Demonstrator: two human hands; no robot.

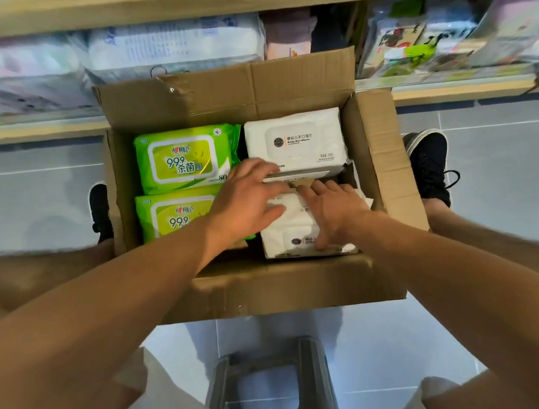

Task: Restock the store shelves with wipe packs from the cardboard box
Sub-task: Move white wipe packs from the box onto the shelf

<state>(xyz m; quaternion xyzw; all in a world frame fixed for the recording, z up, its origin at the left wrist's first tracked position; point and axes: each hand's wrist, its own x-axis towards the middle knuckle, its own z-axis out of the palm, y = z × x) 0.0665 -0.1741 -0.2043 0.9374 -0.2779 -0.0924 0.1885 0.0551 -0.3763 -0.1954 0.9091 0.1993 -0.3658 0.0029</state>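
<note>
Box (269, 289) sits open on floor btwn two feet, w/ two green packs (182, 159) along its left wall and white packs (295, 140) along right. Left hand (248, 199) reaches into the middle, fingers fairly straight, tips at near edge of far white pack. Right hand (333, 208) lies flat, fingers spread, on near white pack (297, 234); neither grips anything.

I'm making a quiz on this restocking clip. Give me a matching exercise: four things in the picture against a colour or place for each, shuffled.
Things:
1. far-left wipe pack
2. far-right wipe pack
3. stool
4. right shoe

Colour or place:
A. on the floor beside the cardboard box
B. green, inside the box
C. white, inside the box
D. grey, on the floor nearest the camera

Pairs: 1-B, 2-C, 3-D, 4-A
</note>
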